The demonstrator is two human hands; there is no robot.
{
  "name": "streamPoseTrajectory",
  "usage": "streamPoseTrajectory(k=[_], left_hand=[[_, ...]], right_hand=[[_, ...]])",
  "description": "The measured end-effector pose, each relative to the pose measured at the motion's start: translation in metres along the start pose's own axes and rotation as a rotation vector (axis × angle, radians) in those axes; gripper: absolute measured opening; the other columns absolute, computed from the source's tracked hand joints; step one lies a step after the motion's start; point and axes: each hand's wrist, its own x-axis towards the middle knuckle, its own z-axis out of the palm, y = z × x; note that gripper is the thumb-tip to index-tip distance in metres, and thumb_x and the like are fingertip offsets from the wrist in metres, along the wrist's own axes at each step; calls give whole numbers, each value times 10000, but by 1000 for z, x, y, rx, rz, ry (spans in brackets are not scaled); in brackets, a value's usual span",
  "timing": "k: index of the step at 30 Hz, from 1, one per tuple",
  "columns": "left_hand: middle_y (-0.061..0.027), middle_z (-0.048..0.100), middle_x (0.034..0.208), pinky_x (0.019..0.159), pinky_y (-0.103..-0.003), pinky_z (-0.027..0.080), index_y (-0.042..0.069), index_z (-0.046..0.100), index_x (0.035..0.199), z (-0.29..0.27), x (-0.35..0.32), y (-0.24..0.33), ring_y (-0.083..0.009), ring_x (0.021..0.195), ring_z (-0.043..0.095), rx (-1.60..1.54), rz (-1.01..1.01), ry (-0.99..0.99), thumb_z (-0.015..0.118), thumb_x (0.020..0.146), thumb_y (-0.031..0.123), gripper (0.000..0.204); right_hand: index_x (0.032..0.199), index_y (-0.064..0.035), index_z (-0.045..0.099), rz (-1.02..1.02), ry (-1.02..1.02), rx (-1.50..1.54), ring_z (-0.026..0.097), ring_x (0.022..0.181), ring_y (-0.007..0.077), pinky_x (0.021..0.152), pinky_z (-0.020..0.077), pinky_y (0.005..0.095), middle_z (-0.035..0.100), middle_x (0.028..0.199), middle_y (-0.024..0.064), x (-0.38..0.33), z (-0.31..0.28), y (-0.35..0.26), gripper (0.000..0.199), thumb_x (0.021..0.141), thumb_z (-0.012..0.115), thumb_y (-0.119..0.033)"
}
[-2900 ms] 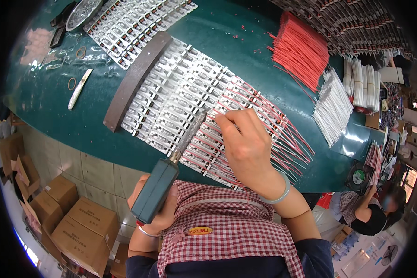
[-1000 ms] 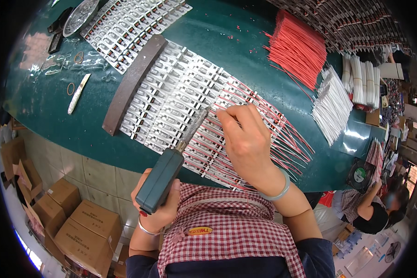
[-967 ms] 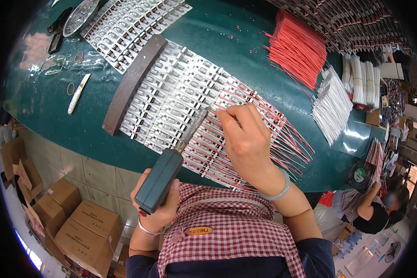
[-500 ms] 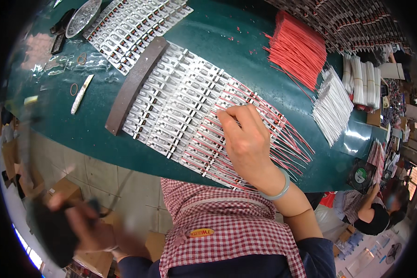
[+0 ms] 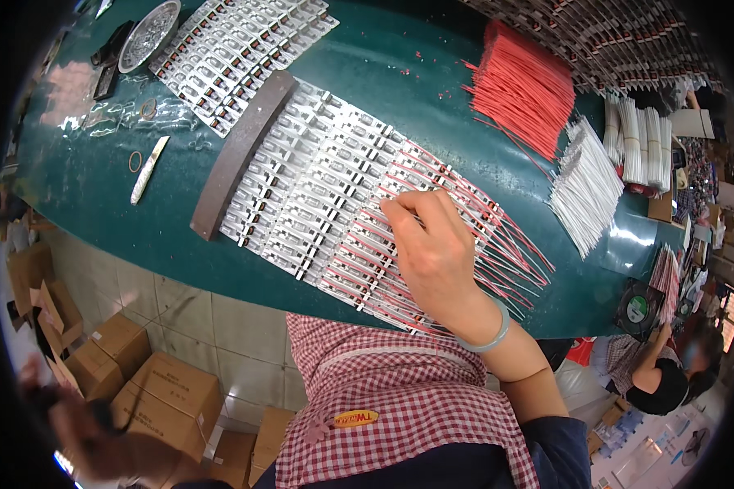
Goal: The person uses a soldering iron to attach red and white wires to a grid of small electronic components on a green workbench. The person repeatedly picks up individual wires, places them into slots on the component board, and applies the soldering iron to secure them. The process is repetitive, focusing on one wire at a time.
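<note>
My right hand (image 5: pixel 436 244) rests over rows of small white and silver parts (image 5: pixel 302 171) on the green table. Its thumb and forefinger are pinched together at the parts, near red wires (image 5: pixel 359 281) that lie across the right-hand rows; what the fingertips hold is hidden. Thin red and white wire ends (image 5: pixel 514 261) fan out past the rows to the right. A brown bar (image 5: pixel 240 159) lies across the left end of the rows. My left hand (image 5: pixel 90 440), smeared by motion, is off the table at lower left, with a blurred dark object and cord beside its fingers.
Bundles of red wires (image 5: pixel 522 90) and white wires (image 5: pixel 587 187) lie at the right. More part rows (image 5: pixel 236 57), a round metal dish (image 5: pixel 148 37) and a white-wrapped stick (image 5: pixel 149 171) are at left. Cardboard boxes (image 5: pixel 167 395) stand below. Another person (image 5: pixel 652 371) sits at right.
My left hand has swung further left and down, uncovering the boxes. My right hand stays in nearly the same place, still pinched over the parts.
</note>
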Motion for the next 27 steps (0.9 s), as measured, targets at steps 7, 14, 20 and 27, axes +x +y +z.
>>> streamPoseTrajectory(k=[7,14,20,27], left_hand=[[-142,670,1122,457,-227,447,9,558,1322,159,-116,40,-105,596,568,-378,-897,-354,731,779,-45,572],[-85,683,1027,589,-244,487,-20,650,1228,178,-157,24,-103,671,588,-298,-448,-635,731,869,-66,371],[-158,709,944,711,-334,546,-46,712,1033,184,-156,32,-261,782,689,-251,-654,-588,779,790,-10,255],[-167,689,908,680,-338,545,-65,703,993,198,-151,29,-281,749,679,-260,-352,-616,763,755,-57,245]], right_hand=[[991,9,685,13,19,-19,593,836,249,649,498,349,600,925,85,6,-13,2,293,699,672,12],[987,7,688,14,28,-21,582,817,249,651,489,353,589,901,84,10,-7,6,295,692,673,4],[992,24,684,13,30,-37,575,807,251,637,484,354,575,893,93,10,-2,8,298,694,671,13],[990,28,684,14,30,-50,569,804,250,630,483,346,569,893,95,11,-2,8,298,693,668,8]])
